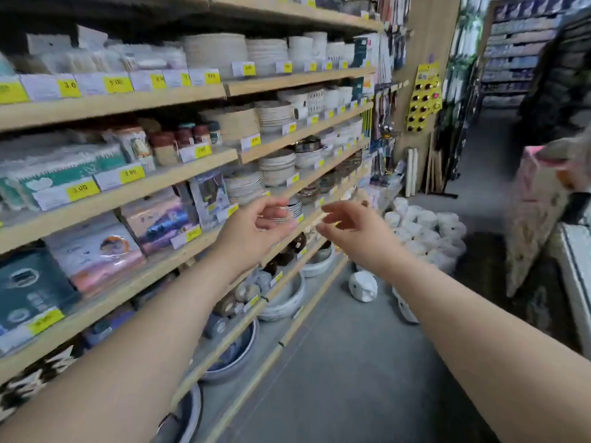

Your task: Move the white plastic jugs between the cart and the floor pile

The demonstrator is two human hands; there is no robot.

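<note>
We reach both bare arms toward the wooden shelf [204, 241] of a shop aisle. Our left hand [256, 223] hangs with fingers loosely curled and grasps nothing; just at its 3 o'clock sits a stack of striped plates [295, 210], partly hidden behind the fingers. Our right hand [348, 227], at 3 o'clock from the left one, is likewise released, fingers relaxed toward the shelf edge. At 5 o'clock from it a white figurine [363, 286] stands on the grey floor [351, 362].
</note>
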